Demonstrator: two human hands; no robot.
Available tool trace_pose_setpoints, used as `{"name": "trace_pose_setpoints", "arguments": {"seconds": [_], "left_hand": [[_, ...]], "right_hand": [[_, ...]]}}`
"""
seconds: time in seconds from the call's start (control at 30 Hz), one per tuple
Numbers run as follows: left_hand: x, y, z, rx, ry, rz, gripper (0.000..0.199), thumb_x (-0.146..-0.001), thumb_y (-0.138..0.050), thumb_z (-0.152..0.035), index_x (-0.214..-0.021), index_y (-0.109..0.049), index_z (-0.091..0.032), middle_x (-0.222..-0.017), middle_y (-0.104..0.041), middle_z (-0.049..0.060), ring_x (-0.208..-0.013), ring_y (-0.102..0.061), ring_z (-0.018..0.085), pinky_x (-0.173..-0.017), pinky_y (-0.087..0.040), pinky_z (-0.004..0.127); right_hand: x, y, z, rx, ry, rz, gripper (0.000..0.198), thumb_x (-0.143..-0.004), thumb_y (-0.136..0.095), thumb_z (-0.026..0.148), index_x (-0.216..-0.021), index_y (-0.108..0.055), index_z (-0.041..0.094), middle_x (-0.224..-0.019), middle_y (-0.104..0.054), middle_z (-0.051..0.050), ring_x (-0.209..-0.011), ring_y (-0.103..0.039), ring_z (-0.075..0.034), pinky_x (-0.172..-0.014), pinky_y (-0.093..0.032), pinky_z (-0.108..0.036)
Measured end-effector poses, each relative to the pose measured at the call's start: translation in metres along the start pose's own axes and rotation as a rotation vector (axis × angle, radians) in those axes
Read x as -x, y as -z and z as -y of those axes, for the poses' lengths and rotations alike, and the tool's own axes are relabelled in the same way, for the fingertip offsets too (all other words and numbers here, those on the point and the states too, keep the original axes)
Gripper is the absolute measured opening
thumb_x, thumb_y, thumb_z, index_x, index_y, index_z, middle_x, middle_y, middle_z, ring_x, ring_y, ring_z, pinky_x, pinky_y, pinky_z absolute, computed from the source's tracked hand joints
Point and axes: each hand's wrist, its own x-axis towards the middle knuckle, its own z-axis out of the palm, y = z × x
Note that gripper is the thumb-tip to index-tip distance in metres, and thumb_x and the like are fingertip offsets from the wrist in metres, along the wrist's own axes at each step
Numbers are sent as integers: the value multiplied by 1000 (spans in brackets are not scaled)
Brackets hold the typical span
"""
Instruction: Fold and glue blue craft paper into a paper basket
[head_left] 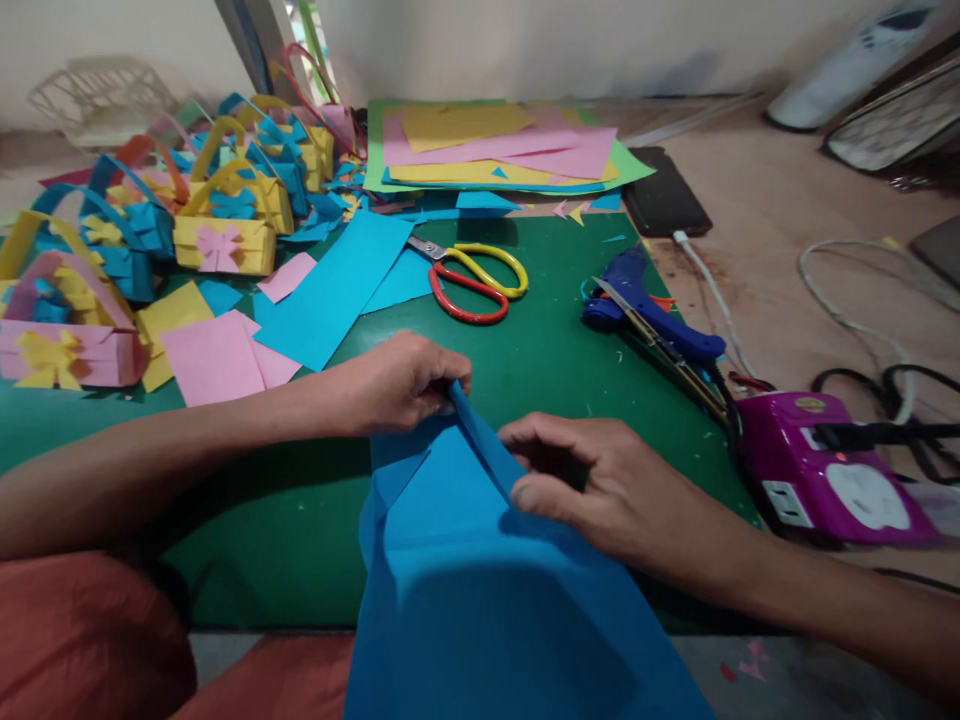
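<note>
A craft workspace, shown by scissors (pixel 438 256), glue gun (pixel 660 322) and paper baskets (pixel 253 248).

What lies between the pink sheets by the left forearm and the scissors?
In the head view, a long blue sheet, then part of another blue sheet nearer the scissors.

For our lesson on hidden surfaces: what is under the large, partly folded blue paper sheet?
Past the edges of the blue paper sheet, the flat green tabletop shows and, lower left, red-orange cloth. Whatever is directly beneath is covered and cannot be seen.
</note>
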Motion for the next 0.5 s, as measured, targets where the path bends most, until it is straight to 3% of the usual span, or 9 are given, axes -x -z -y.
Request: {"name": "trace_pose_setpoints", "arguments": {"seconds": [0.07, 0.13, 0.27, 0.33, 0.5], "left_hand": [[0, 0, -2, 15, 4, 9, 10, -73, -53, -7, -77, -61, -12, -70, -65, 0, -63, -57, 10, -55, -37, 18], [1, -1, -2, 54, -3, -18, 14, -74, -54, -8, -85, -60, -12, -74, -66, 1, -66, -58, 11, -57, -39, 18], [4, -4, -3, 150, 1, -85, 41, -75, -55, -9, -115, -44, -11, -87, -68, 5, -76, -62, 12, -67, -45, 22], [7, -5, -5, 184, 27, -89, 39, -76, -55, -10, -113, -42, -11, -88, -67, 5, -77, -62, 13, -66, -46, 22], [19, -5, -9, 171, 39, -104, 13, -80, -54, -16, -92, -52, -13, -86, -64, 4, -75, -60, 12, -65, -47, 23]], "right_hand": [[-2, -2, 2, 77, -43, -1, 16, -79, -54, 33, -75, -57, 18, -64, -55, 3, -59, -50, -11, -53, -35, -23], [-3, -3, 1, 147, -47, -10, 20, -81, -49, 28, -64, -49, 18, -59, -49, 4, -55, -45, -10, -50, -32, -23], [-5, -2, -5, 161, -27, 18, 19, -83, -43, 26, -67, -47, 18, -64, -51, 2, -59, -46, -11, -52, -31, -24], [-5, -1, -6, 173, -27, 26, 17, -84, -43, 27, -70, -48, 18, -66, -52, 1, -61, -47, -12, -54, -32, -25], [-5, -1, -5, 153, -28, 33, 20, -85, -44, 32, -71, -48, 18, -67, -53, 2, -61, -47, -11, -54, -33, -24]]}}
